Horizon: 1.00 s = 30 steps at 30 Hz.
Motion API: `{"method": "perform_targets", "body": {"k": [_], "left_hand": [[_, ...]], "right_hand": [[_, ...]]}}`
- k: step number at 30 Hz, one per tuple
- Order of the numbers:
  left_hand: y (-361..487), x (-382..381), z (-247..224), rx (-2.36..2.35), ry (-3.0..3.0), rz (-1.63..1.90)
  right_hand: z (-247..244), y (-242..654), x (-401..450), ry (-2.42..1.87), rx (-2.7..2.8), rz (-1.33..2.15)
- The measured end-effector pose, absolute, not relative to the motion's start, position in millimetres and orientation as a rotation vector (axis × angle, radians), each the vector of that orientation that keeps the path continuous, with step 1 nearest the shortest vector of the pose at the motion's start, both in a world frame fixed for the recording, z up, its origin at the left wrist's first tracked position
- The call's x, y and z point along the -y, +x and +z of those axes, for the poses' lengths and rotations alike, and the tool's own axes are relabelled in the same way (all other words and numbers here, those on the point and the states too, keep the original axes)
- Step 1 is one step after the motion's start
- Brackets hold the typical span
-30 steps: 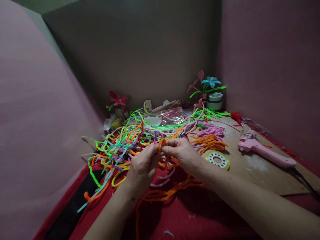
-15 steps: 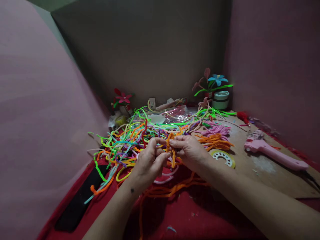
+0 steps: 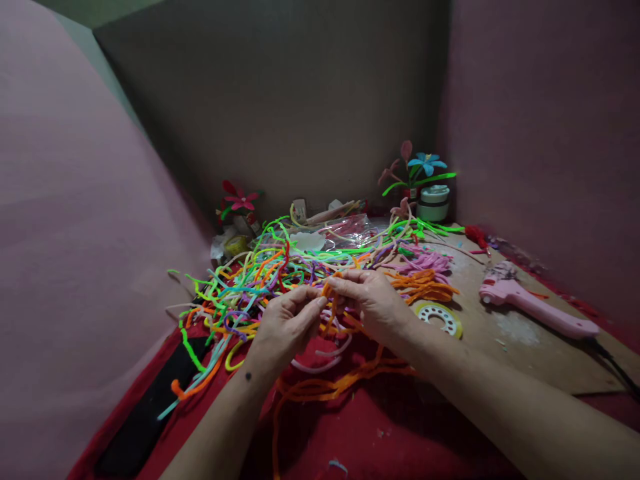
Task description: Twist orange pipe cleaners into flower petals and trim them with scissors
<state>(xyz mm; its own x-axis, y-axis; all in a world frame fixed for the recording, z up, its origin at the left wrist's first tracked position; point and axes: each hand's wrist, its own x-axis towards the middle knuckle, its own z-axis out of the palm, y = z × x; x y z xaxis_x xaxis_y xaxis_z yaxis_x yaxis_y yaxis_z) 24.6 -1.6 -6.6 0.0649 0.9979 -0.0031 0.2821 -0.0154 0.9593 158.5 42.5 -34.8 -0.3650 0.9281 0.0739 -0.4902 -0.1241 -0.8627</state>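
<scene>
Between my two hands is a bent orange pipe cleaner [image 3: 334, 310], partly hidden by my fingers. My left hand [image 3: 287, 321] pinches it from the left with thumb and forefinger. From the other side, my right hand [image 3: 367, 297] is closed on its upper part, fingertips almost meeting those of the left. Just below lie long orange pipe cleaners [image 3: 345, 383] across the red cloth [image 3: 380, 427]. A tangled heap of pipe cleaners in many colours [image 3: 260, 280] spreads behind and to the left of my hands.
On the brown board [image 3: 530, 360] at right lie a pink glue gun [image 3: 540, 310] with a black cord and a roll of tape [image 3: 455, 323]. Orange and pink pipe cleaner bundles sit nearby. Blue [image 3: 427, 163] and red [image 3: 241, 199] craft flowers stand at the back; a black strip [image 3: 145, 413] lies left.
My left fingers have gone from an extended forefinger to a closer pinch on the orange pipe cleaner. Its upright loop is now lower and more covered. The view has shifted slightly.
</scene>
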Motion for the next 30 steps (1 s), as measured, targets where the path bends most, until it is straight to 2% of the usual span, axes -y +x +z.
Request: {"method": "perform_targets", "body": {"k": [9,14,22,30], "left_hand": [[20,2,-3,-1.302,1.38,0.972],[14,-5,-7,-1.327,1.385,1.088],[11,-8,-9,-1.335,1.333,1.183],[15,-9,-9,-1.306,1.324,1.246]], "right_hand": [[-35,157,-40,-0.599,0.907,1.753],[-31,156,-39,-0.598,1.106,1.714],[-30,153,-34,-0.863,1.448,1.612],[-35,146,-32,-0.659,1.2,1.741]]}}
